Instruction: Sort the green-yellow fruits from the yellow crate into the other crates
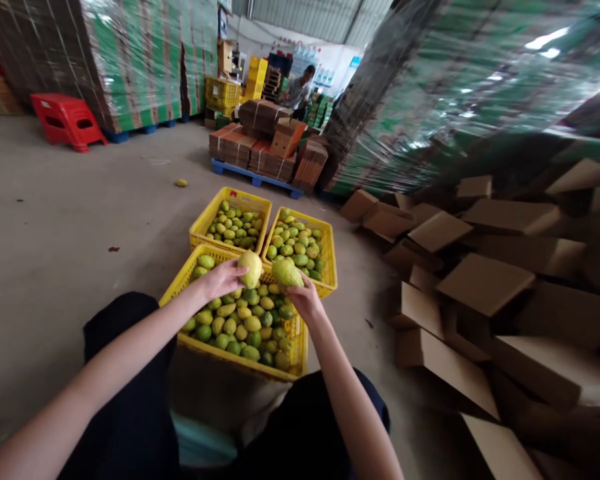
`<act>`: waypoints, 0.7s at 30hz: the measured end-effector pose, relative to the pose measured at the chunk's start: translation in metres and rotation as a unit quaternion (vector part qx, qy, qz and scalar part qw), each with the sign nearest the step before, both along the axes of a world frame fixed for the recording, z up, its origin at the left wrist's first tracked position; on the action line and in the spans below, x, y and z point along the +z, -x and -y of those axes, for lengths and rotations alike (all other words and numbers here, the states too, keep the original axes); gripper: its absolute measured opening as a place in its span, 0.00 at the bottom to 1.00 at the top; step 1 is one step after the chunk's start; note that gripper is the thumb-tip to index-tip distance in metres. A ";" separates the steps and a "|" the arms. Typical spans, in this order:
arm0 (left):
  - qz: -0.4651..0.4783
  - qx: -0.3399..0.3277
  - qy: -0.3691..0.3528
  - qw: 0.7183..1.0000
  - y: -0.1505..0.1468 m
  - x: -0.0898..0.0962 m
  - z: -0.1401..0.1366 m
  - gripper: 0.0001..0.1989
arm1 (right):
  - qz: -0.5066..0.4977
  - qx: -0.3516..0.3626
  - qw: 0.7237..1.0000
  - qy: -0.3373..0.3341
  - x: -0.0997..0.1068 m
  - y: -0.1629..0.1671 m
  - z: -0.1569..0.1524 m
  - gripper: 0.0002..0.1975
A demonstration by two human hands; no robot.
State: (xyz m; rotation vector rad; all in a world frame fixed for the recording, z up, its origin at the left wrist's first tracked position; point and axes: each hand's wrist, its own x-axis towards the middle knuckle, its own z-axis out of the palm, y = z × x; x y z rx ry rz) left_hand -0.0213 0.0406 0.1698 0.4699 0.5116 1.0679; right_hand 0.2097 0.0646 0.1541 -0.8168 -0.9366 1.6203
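Note:
My left hand (pixel 224 279) is closed around a pale yellow lemon (pixel 251 269), held up over the near yellow crate (pixel 240 363). Just to its right, my right hand (pixel 306 297) grips a bumpy yellow-green lemon (pixel 286 273) at about the same height, the two fruits a small gap apart. Below them the near crate is full of green and yellow lemons (pixel 253 324). Behind it stand two more yellow crates, a back left crate (pixel 200 233) and a back right crate (pixel 333 267), both holding similar fruit.
Cardboard boxes (pixel 485 283) lie heaped on the right. A blue pallet (pixel 257 179) carries bundled flat cardboard ahead. Wrapped stacks (pixel 145 60) rise on both sides. A red stool (pixel 67 121) stands far left, and a single lemon (pixel 181 183) lies on the floor. A person (pixel 300 90) is in the background.

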 end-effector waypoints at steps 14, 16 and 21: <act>0.041 0.075 0.109 0.990 -0.006 -0.019 -0.015 0.14 | -0.094 0.093 0.984 0.116 -0.014 0.017 0.001 0.12; 0.063 0.050 0.099 0.992 -0.006 -0.011 -0.018 0.20 | -0.104 0.088 0.983 0.126 -0.015 0.021 -0.002 0.17; 0.090 0.034 0.066 0.993 -0.003 0.000 -0.023 0.25 | -0.127 0.038 0.986 0.100 -0.012 0.026 -0.002 0.23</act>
